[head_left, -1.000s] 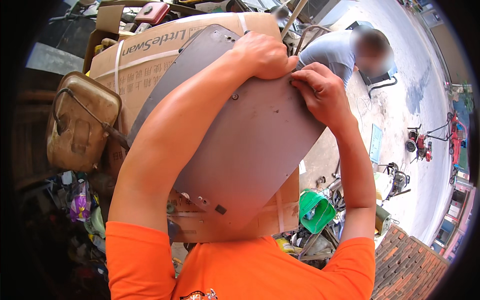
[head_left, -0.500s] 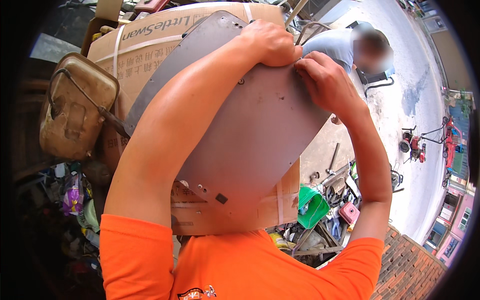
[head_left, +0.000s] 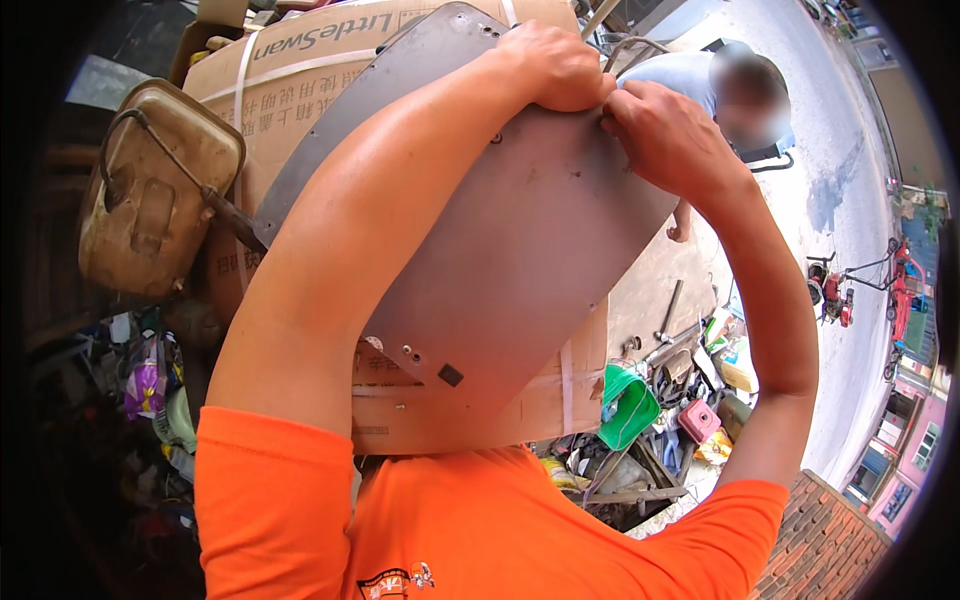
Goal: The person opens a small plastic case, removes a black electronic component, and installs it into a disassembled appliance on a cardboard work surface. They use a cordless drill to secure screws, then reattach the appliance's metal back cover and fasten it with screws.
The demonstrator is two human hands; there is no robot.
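Observation:
A large dark grey flat panel [head_left: 520, 230], with small holes and screws near its edges, lies tilted over a cardboard box [head_left: 300, 95]. At its far edge my left hand [head_left: 560, 68] is closed in a fist, knuckles up, its wrist over the panel. My right hand [head_left: 668, 138] is just right of it, fingers bent and pinched together at the panel's far right edge. The fingertips of both hands nearly meet. What they hold, if anything, is too small or hidden to make out. A small dark square [head_left: 450, 375] sits at the panel's near corner.
A dirty brown tank [head_left: 155, 190] with a hose stands left of the panel. Beyond my right hand a person in light blue [head_left: 675, 80] bends down. A green basket [head_left: 630, 405], a hammer [head_left: 672, 312] and mixed clutter lie on the ground at right.
My right wrist has turned and its elbow has swung outward, with the fingers still at the panel's edge. My left hand keeps its closed shape. The whole view has shifted slightly.

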